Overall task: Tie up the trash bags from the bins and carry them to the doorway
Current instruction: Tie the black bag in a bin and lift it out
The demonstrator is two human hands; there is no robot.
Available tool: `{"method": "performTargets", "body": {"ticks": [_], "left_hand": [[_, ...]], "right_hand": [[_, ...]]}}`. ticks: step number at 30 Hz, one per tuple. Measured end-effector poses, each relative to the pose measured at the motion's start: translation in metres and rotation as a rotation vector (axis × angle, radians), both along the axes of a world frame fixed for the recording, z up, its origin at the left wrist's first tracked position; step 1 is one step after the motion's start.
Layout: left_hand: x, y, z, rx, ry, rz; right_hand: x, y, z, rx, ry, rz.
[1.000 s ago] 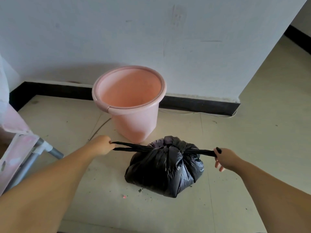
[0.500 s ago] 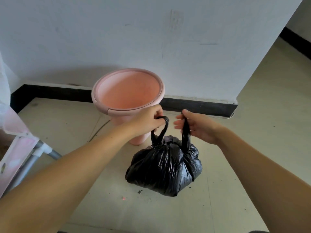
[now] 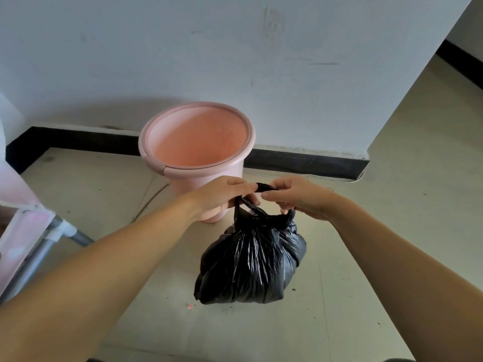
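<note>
A full black trash bag (image 3: 251,265) stands on the tiled floor in front of a pink plastic bin (image 3: 196,158) that has no liner. Two twisted black handles rise from the bag's top. My left hand (image 3: 222,195) grips the left handle, and my right hand (image 3: 295,197) pinches the right one. The two hands meet just above the bag, with the handle ends crossing between their fingertips.
A white wall with a black skirting board (image 3: 305,163) runs behind the bin. At the left edge stands a pink fabric rack on grey metal legs (image 3: 47,244). The floor continues past the wall corner (image 3: 368,152) to the right. Small crumbs lie round the bag.
My hands had pulled the two handles wide apart sideways. They then came together above the bag, and the handle ends now cross between my fingers.
</note>
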State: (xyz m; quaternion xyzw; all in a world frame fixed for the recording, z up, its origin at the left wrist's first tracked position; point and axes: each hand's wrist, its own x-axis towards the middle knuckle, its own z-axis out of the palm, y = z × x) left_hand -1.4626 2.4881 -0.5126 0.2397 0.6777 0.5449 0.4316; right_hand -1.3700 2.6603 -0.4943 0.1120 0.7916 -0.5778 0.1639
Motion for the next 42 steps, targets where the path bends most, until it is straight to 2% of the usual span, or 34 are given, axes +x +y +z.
{"method": "performTargets", "body": {"ticks": [2,3,6,8,12,16,21,34,38,42], "left_hand": [[0.001,0.000,-0.005,0.034,-0.088,0.055],[0.001,0.001,-0.008,-0.001,-0.069,0.051],[0.004,0.007,-0.023,-0.171,0.173,-0.080],[0.004,0.013,-0.032,-0.283,0.308,-0.141],[0.008,0.019,-0.041,-0.349,0.465,-0.175],[0.029,0.007,-0.020,-0.386,0.370,-0.186],[0.051,0.004,0.064,-0.420,0.294,-0.167],[0.076,-0.010,0.375,-0.429,0.264,-0.239],[0.083,-0.031,0.444,-0.417,0.291,-0.252],[0.078,-0.057,0.493,-0.423,0.321,-0.180]], "right_hand": [[0.001,0.003,-0.011,0.121,0.036,-0.041],[0.002,0.004,-0.016,0.198,0.042,-0.042],[0.003,0.005,-0.035,0.422,0.043,-0.011],[0.003,0.007,-0.047,0.495,0.036,-0.016],[0.012,0.004,-0.058,0.477,-0.001,-0.078],[0.039,-0.013,-0.032,0.437,-0.096,-0.075],[0.061,-0.013,0.061,0.413,-0.184,-0.071],[0.088,-0.030,0.381,0.407,-0.158,-0.088],[0.097,-0.049,0.448,0.446,-0.168,-0.009],[0.086,-0.067,0.496,0.509,-0.064,0.087]]}}
